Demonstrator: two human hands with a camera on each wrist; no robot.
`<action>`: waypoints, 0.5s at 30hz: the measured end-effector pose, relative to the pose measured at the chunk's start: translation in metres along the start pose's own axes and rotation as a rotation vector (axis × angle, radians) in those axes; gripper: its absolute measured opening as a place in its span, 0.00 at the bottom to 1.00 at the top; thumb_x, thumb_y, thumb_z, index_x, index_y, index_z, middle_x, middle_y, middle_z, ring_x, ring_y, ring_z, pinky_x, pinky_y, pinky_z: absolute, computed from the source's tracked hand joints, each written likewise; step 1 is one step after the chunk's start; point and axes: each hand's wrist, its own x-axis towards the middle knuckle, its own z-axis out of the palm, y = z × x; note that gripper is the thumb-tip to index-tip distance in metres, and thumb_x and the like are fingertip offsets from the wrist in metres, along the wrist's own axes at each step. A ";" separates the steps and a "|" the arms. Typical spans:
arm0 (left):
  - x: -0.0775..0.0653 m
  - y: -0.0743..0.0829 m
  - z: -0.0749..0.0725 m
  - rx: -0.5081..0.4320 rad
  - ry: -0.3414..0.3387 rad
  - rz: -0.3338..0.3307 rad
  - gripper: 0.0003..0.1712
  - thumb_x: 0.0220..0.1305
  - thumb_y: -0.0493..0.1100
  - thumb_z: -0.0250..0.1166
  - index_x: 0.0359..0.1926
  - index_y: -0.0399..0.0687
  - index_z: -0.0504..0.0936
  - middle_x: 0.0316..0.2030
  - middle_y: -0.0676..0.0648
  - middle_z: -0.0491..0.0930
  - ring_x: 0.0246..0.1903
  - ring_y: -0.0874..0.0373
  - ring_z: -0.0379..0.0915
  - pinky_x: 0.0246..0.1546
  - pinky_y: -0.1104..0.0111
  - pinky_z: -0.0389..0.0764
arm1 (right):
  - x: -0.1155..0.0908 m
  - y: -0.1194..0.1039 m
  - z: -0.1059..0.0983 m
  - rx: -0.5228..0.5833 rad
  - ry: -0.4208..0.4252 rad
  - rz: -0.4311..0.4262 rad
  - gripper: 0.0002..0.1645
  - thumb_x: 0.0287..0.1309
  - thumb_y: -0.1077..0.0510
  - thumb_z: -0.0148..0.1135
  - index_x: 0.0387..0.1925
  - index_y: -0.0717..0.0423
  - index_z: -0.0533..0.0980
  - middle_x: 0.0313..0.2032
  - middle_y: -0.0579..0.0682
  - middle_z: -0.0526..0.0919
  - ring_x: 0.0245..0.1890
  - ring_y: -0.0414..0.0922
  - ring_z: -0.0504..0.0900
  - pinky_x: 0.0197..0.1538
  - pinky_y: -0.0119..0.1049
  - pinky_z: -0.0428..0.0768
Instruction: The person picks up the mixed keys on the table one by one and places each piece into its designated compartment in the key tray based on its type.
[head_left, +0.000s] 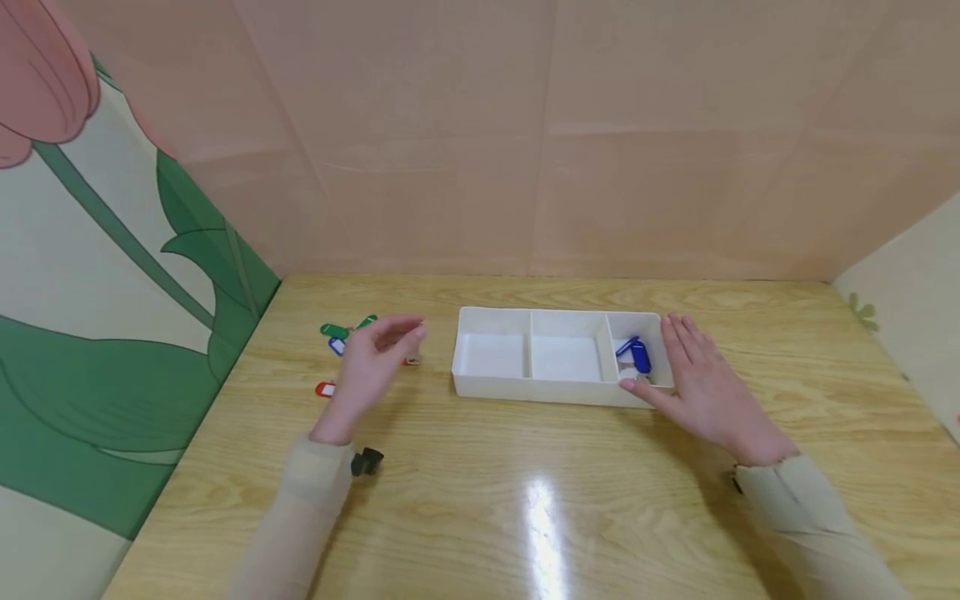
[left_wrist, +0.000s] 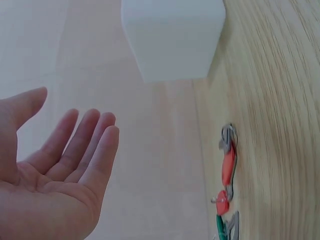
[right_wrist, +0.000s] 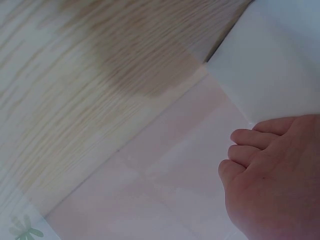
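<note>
A white three-compartment tray (head_left: 525, 390) stands on the wooden table. Blue key tags (head_left: 641, 357) with metal parts lie in its right compartment; the other two compartments hold nothing. My right hand (head_left: 701, 400) rests on the tray's right end, fingers straight along the end wall and thumb at the front rim. Left of the tray, my left hand (head_left: 375, 367) hovers over loose key tags, its fingers loosely bent and nothing in them. Around it lie green tags (head_left: 334, 331), a blue tag (head_left: 337, 345) and a red tag (head_left: 325, 389). The left wrist view shows red tags (left_wrist: 228, 167) with metal rings.
A pinkish covering (head_left: 540, 208) rises behind the table's back edge. On the left stands a panel with printed green leaves (head_left: 90, 383), and on the right a pale wall (head_left: 922, 308). Bare wooden tabletop (head_left: 465, 500) lies in front of the tray.
</note>
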 end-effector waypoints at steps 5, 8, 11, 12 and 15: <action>-0.001 -0.005 -0.009 0.000 0.020 0.003 0.23 0.70 0.56 0.67 0.57 0.46 0.84 0.50 0.51 0.84 0.49 0.57 0.80 0.55 0.59 0.80 | 0.000 0.000 0.000 -0.001 -0.005 0.000 0.66 0.65 0.28 0.58 0.79 0.68 0.39 0.77 0.69 0.41 0.78 0.63 0.37 0.76 0.54 0.35; -0.001 -0.009 -0.015 0.002 0.026 0.002 0.25 0.70 0.56 0.67 0.58 0.45 0.83 0.51 0.49 0.84 0.49 0.56 0.80 0.55 0.59 0.79 | 0.000 0.001 0.001 0.000 -0.006 0.001 0.66 0.65 0.28 0.57 0.79 0.67 0.38 0.78 0.68 0.41 0.78 0.61 0.35 0.76 0.53 0.35; -0.002 -0.011 -0.022 0.005 0.036 -0.003 0.25 0.71 0.57 0.66 0.59 0.46 0.83 0.52 0.49 0.84 0.50 0.56 0.80 0.54 0.59 0.79 | 0.000 0.002 0.001 -0.002 -0.005 0.002 0.66 0.65 0.28 0.57 0.79 0.67 0.38 0.78 0.67 0.40 0.78 0.58 0.32 0.76 0.53 0.34; -0.003 -0.012 -0.025 0.007 0.040 -0.005 0.25 0.71 0.57 0.66 0.59 0.46 0.83 0.52 0.48 0.84 0.50 0.55 0.79 0.54 0.59 0.79 | 0.000 0.002 0.002 -0.001 -0.005 0.002 0.66 0.65 0.28 0.57 0.79 0.67 0.38 0.78 0.67 0.39 0.78 0.57 0.32 0.76 0.53 0.34; -0.003 -0.014 -0.031 0.011 0.060 -0.006 0.25 0.71 0.57 0.66 0.59 0.46 0.83 0.52 0.48 0.84 0.51 0.55 0.79 0.53 0.59 0.79 | 0.000 0.002 0.002 -0.001 0.002 -0.002 0.66 0.65 0.28 0.58 0.79 0.67 0.39 0.78 0.66 0.39 0.78 0.58 0.32 0.76 0.53 0.34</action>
